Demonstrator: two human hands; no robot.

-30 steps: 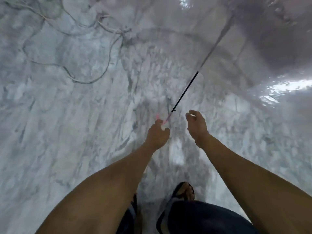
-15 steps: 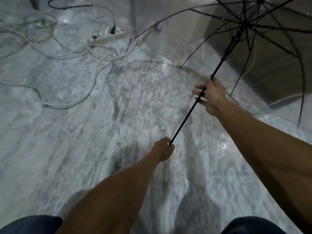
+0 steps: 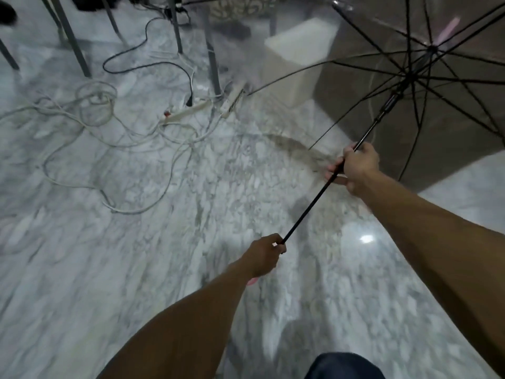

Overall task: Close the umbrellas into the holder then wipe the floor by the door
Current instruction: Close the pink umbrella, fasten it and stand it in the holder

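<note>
An open umbrella with a clear canopy (image 3: 451, 110) and black ribs fills the upper right, its black shaft (image 3: 308, 210) slanting down to the left. My left hand (image 3: 263, 255) grips the handle end of the shaft; a bit of pink handle shows under the fist. Higher up the shaft, my right hand (image 3: 355, 168) grips it just below the black runner (image 3: 389, 101). The canopy is spread wide. No umbrella holder is visible.
White and black cables (image 3: 109, 138) and power strips (image 3: 191, 109) sprawl over the marble floor (image 3: 136, 269) at upper left. Metal furniture legs (image 3: 73, 42) stand behind them. A white box (image 3: 297, 56) sits beyond the canopy. My knee (image 3: 344, 365) shows at the bottom.
My right hand went from empty beside the handle to gripping the shaft higher up. The view lifted from the floor, bringing the canopy, cables and furniture legs into sight.
</note>
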